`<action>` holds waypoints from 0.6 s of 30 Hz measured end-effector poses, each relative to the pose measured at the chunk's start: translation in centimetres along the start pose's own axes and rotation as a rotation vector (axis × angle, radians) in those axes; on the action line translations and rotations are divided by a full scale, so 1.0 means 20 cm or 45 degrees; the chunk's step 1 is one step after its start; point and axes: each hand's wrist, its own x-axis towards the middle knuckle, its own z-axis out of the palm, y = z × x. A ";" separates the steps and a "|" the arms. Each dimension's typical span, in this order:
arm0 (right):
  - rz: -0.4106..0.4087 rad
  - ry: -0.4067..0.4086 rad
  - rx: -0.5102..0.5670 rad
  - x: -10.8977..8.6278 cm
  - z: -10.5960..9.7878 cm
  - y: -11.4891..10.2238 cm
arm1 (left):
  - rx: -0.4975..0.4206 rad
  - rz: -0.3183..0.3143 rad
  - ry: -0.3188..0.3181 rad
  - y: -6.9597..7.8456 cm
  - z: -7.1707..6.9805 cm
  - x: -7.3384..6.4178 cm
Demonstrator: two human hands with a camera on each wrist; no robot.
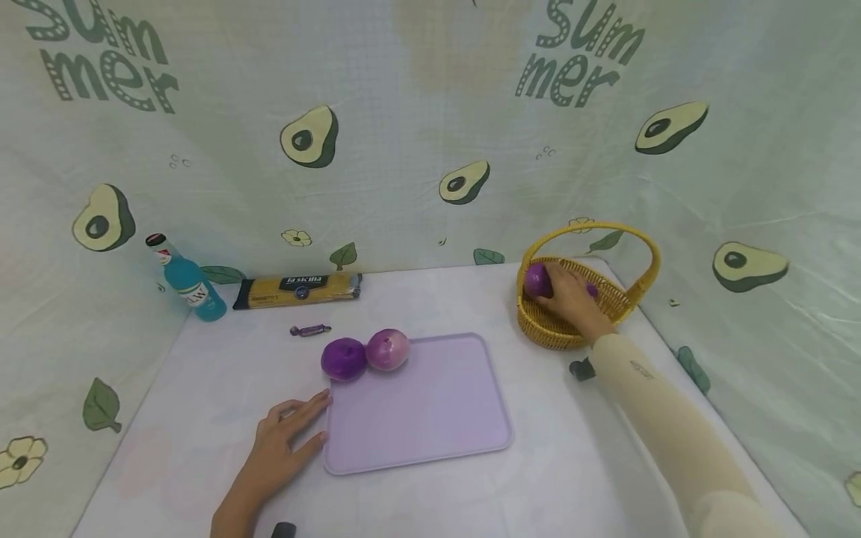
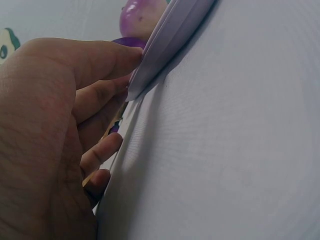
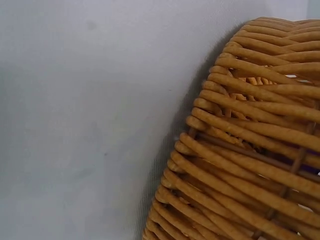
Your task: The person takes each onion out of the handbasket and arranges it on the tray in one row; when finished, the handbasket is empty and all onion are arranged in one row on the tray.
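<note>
My left hand (image 1: 282, 442) touches the left edge of a pale purple tray (image 1: 420, 411) with fingertips and thumb, its fingers fairly straight. Close up in the left wrist view, the thumb and fingers meet the tray's rim (image 2: 167, 42). At the tray's far left corner sit a dark purple round vegetable (image 1: 344, 359) and a paler, onion-like one (image 1: 388, 350), side by side. My right hand (image 1: 572, 297) reaches into a yellow wicker basket (image 1: 551, 338) and grips a purple round vegetable (image 1: 537, 281). More purple (image 1: 592, 290) shows behind that hand. In the right wrist view, basket weave (image 3: 250, 150) hides the fingers.
A blue bottle (image 1: 193, 285) stands at the back left beside a spaghetti packet (image 1: 299, 291). A small wrapped sweet (image 1: 311, 330) lies in front of the packet. The basket's handle (image 1: 646, 254) arches upright. A printed cloth backdrop (image 1: 403, 112) closes off the table's back and sides.
</note>
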 end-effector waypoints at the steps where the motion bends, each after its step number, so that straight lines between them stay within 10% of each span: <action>1: -0.007 0.005 0.002 0.00 0.00 0.00 | 0.000 0.003 0.002 0.00 0.00 0.00; 18: 0.019 0.066 0.006 -0.05 -0.04 -0.03 | -0.015 0.013 -0.010 0.00 -0.01 0.00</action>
